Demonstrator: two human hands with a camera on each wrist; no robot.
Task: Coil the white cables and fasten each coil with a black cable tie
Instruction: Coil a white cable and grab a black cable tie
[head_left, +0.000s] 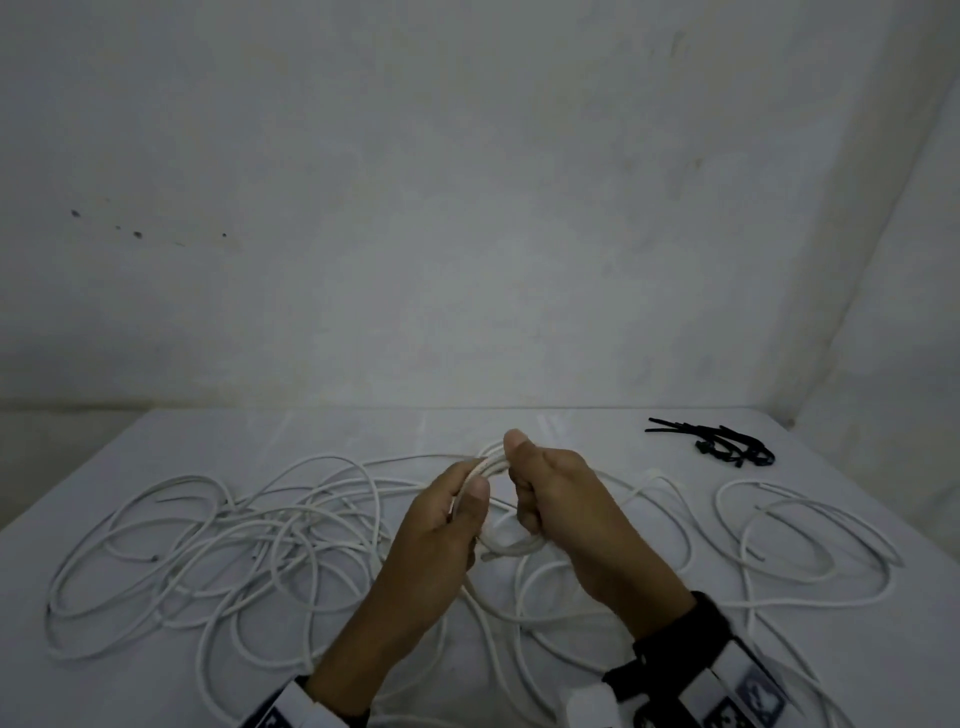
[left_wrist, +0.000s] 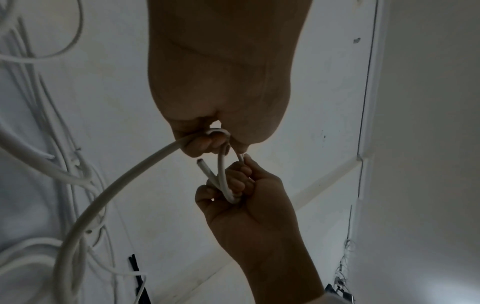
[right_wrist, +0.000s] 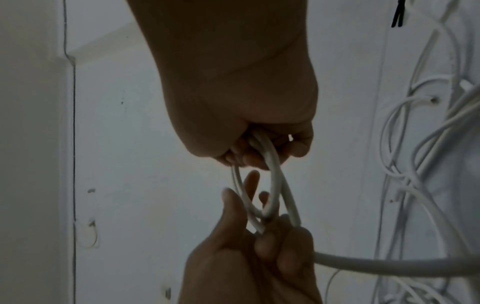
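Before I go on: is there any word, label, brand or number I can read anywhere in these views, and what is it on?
No readable text in any view.
Wrist bands: black-and-white block patterns, no letters or numbers to make out.
White cables, black cable ties, table, wall: no print visible.

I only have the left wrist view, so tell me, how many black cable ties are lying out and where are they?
Observer: A small bunch of black cable ties lies at the table's far right corner; the count is unclear.
Operator: Any coil tied yet?
Observer: None visible. Loose white cables sprawl on both sides of the hands.
Operator: What does the right hand hold?
Observer: The right hand grips the small coil, several loops; the left hand holds its other side.
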